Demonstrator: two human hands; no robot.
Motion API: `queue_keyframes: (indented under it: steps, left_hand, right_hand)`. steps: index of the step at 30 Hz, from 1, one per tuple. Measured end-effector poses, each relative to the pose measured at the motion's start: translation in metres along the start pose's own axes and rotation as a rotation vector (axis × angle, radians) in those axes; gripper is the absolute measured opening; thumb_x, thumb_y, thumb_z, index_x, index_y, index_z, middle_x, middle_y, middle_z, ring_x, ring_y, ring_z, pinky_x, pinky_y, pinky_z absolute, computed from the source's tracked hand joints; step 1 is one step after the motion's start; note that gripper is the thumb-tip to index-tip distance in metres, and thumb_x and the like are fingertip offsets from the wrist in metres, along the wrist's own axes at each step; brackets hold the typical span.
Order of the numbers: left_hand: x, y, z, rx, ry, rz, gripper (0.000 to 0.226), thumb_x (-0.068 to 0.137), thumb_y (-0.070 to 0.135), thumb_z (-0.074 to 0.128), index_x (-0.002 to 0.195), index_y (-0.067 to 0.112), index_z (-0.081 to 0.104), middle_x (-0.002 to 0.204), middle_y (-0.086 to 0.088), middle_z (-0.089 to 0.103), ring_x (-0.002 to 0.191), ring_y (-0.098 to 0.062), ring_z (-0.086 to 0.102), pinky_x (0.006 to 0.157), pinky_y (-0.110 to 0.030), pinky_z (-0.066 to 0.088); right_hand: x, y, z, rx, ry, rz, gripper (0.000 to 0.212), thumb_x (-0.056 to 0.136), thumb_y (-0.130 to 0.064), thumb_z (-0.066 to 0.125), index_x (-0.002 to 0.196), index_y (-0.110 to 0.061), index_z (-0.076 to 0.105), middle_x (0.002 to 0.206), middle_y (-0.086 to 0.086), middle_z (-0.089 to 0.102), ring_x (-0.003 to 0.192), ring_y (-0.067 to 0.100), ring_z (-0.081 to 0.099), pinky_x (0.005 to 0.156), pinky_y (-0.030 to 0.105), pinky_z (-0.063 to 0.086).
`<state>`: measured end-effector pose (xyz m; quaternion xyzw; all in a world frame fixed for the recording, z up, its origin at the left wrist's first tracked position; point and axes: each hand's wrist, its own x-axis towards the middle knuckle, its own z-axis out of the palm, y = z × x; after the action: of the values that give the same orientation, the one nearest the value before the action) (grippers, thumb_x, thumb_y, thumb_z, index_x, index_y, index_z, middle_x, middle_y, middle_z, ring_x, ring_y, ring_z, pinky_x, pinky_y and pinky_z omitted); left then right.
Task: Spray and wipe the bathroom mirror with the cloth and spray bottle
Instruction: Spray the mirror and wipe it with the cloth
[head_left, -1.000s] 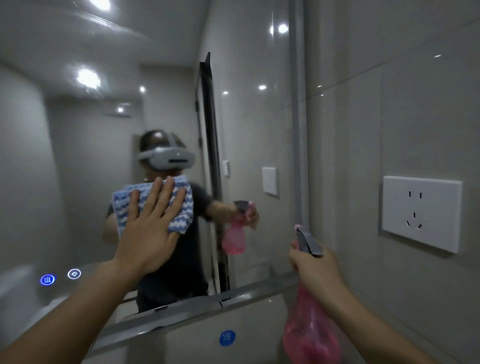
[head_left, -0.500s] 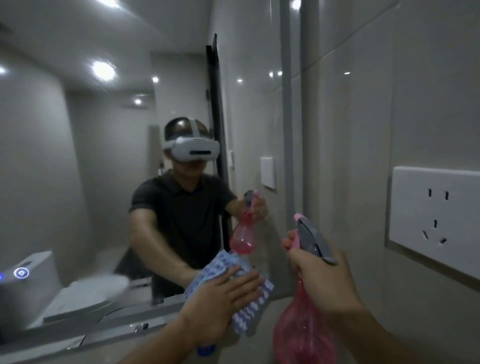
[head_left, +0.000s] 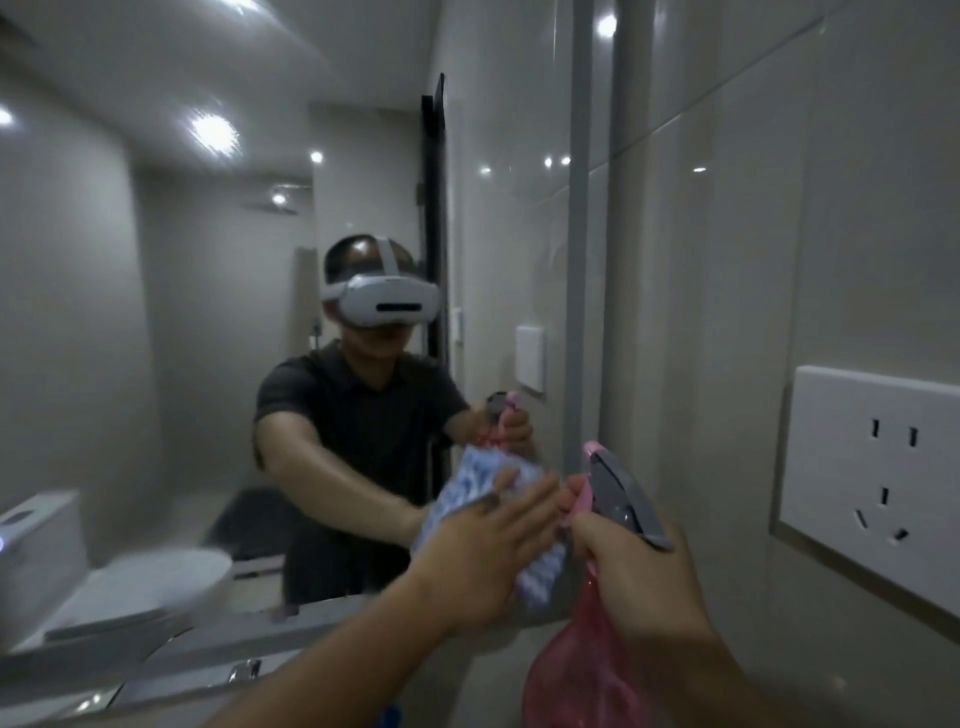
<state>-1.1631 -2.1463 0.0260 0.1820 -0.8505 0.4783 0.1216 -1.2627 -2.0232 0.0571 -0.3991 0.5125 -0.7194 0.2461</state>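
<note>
Halfway-ish, probably: left hand (head_left: 480, 551), fingers flat on cloth (head_left: 485, 486), wiping mirror (head_left: 182, 338) low by its right edge. Right hand (head_left: 636, 566) wrapped around pink spray bottle (head_left: 576, 670). Upper glass maybe left.

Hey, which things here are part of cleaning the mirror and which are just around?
Part of the job: mirror, blue striped cloth under the left hand, pink spray bottle in the right hand.
Just around: wall socket, toilet in reflection.

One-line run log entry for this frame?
phase: wiping | left hand: cloth on mirror lower right corner | right hand: spray bottle
</note>
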Motion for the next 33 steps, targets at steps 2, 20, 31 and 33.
queue_keyframes:
  steps: [2,20,31,33]
  left_hand:
    - [-0.019,0.006,0.013,0.007,-0.169,0.254,0.056,0.089,0.033,0.044,0.142,0.023,0.032,0.153,0.003,0.031,0.143,-0.013,0.004,0.114,-0.039,-0.014]
    - [-0.001,0.028,0.014,-0.041,-0.124,0.27,0.043,0.093,0.026,0.037,0.134,0.022,0.047,0.144,0.005,0.046,0.139,-0.017,0.031,0.114,-0.032,0.022]
    - [-0.037,-0.235,-0.08,-0.023,0.415,-0.593,0.063,0.083,0.025,0.038,0.145,0.017,0.028,0.154,-0.009,0.026,0.143,-0.025,0.02,0.113,-0.037,-0.004]
    - [-0.058,-0.24,-0.081,-0.07,0.432,-0.785,0.065,0.083,0.026,0.037,0.146,0.017,0.023,0.155,-0.01,0.022,0.144,-0.026,0.017,0.113,-0.04,-0.002]
  right_hand:
    - [-0.001,-0.002,-0.002,-0.008,0.009,0.001,0.026,0.072,0.007,0.054,0.062,-0.014,0.067,0.055,-0.005,0.058,0.044,0.004,0.047,0.046,0.018,0.04]
    - [-0.011,-0.019,0.003,-0.027,0.005,0.011,0.027,0.067,-0.011,0.058,0.067,-0.035,0.071,0.069,0.003,0.073,0.055,0.007,0.058,0.06,0.029,0.045]
    - [-0.016,-0.072,0.054,-0.026,-0.192,-0.233,0.027,0.064,0.005,0.055,0.069,-0.019,0.067,0.06,-0.008,0.065,0.051,0.001,0.057,0.05,0.021,0.043]
    - [-0.015,-0.091,0.068,0.038,-0.191,-0.288,0.041,0.066,0.008,0.054,0.069,-0.028,0.073,0.071,-0.01,0.074,0.071,0.003,0.068,0.063,0.022,0.051]
